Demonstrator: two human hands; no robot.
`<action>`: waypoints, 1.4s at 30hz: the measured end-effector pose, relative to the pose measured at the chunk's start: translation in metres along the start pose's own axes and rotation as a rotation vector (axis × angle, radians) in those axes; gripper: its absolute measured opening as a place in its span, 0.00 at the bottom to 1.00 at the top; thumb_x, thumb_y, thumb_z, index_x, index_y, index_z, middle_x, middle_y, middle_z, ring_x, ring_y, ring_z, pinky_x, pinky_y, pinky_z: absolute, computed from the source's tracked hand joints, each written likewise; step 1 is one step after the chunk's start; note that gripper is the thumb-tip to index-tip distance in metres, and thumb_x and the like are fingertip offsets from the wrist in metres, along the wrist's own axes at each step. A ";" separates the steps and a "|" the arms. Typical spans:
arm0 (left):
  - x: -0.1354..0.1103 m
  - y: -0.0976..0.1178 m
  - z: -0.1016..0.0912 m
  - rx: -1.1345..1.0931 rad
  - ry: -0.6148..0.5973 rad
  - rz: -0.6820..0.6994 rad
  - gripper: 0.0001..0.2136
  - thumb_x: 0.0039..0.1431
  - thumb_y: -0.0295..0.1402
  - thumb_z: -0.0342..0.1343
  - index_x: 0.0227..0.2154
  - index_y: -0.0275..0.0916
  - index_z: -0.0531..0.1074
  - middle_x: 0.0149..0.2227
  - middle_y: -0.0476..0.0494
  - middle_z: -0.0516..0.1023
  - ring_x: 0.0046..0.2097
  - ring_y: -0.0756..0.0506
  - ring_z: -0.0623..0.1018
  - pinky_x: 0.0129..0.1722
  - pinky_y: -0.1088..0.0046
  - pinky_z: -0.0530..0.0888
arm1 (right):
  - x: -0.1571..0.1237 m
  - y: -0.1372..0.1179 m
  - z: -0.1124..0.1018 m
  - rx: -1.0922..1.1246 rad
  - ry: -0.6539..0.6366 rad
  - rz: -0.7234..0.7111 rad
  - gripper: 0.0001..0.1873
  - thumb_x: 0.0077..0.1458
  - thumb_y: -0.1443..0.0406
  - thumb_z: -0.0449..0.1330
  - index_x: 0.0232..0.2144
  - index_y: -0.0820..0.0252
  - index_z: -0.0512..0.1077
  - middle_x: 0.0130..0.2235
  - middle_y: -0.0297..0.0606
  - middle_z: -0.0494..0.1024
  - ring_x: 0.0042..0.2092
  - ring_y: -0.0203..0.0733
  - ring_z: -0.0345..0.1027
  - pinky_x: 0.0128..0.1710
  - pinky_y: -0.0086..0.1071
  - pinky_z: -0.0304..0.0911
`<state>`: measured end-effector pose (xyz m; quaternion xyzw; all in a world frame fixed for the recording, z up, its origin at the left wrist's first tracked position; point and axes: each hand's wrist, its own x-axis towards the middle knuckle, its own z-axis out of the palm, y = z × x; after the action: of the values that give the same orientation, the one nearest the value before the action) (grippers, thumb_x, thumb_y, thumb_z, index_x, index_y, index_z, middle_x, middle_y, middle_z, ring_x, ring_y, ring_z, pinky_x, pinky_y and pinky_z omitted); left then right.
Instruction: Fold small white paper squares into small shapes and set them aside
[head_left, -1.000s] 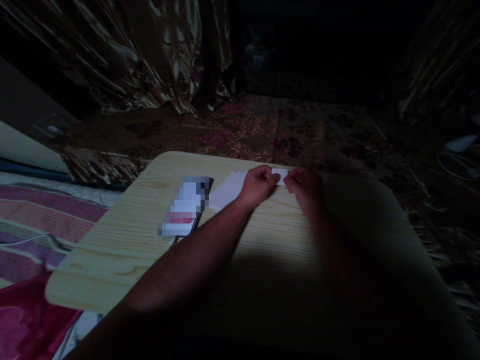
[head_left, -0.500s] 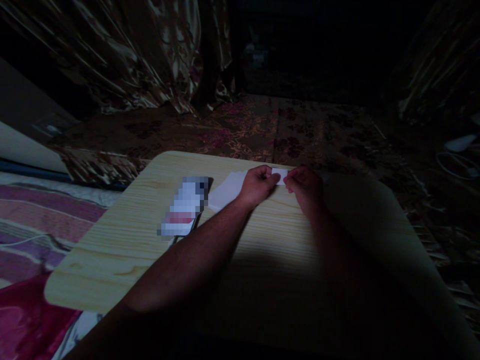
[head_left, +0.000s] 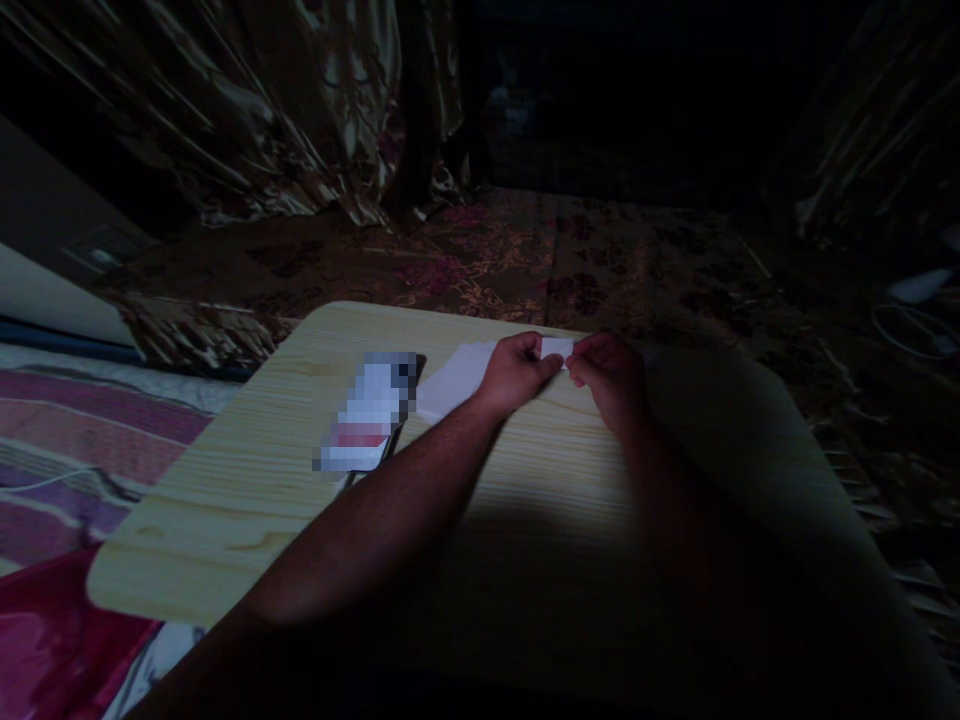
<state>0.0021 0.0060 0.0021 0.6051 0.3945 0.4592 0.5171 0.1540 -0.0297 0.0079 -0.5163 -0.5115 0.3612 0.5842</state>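
Observation:
A small white piece of paper (head_left: 556, 346) is pinched between my two hands near the far edge of the table. My left hand (head_left: 517, 372) is closed on its left side, thumb across the front. At its right side, my right hand (head_left: 611, 372) grips it with thumb and fingers; part of the paper is hidden by the fingers. Just left of my left wrist lies a stack of white paper sheets (head_left: 452, 382), slightly fanned and partly covered by the forearm.
A phone-shaped object (head_left: 373, 405), blurred out, lies on the pale wooden table (head_left: 217, 500) left of the sheets. Striped bedding (head_left: 112, 410) is at the left. Patterned cloth (head_left: 510, 255) and curtains (head_left: 322, 100) stand beyond; a white cable (head_left: 911, 325) is at the right.
My hands have stayed almost in place with the paper between them. The left thumb has shifted slightly right and down, closer to the right fingertips.

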 end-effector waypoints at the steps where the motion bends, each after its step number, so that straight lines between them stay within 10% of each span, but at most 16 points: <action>1: 0.000 0.000 0.000 0.007 -0.004 0.001 0.14 0.46 0.39 0.66 0.22 0.36 0.67 0.23 0.52 0.68 0.25 0.53 0.64 0.26 0.76 0.61 | 0.000 0.000 0.000 -0.001 -0.004 0.000 0.09 0.44 0.63 0.66 0.28 0.56 0.70 0.22 0.28 0.73 0.23 0.35 0.65 0.24 0.31 0.62; 42: 0.000 0.002 -0.002 -0.046 -0.089 -0.068 0.09 0.47 0.35 0.62 0.22 0.36 0.71 0.21 0.52 0.69 0.22 0.54 0.63 0.23 0.76 0.57 | -0.001 0.002 -0.001 -0.002 -0.058 -0.031 0.02 0.42 0.66 0.61 0.24 0.56 0.73 0.19 0.27 0.71 0.23 0.34 0.63 0.25 0.30 0.59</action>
<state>0.0003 0.0060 0.0038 0.5990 0.3808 0.4231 0.5632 0.1547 -0.0303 0.0059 -0.4984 -0.5365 0.3665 0.5740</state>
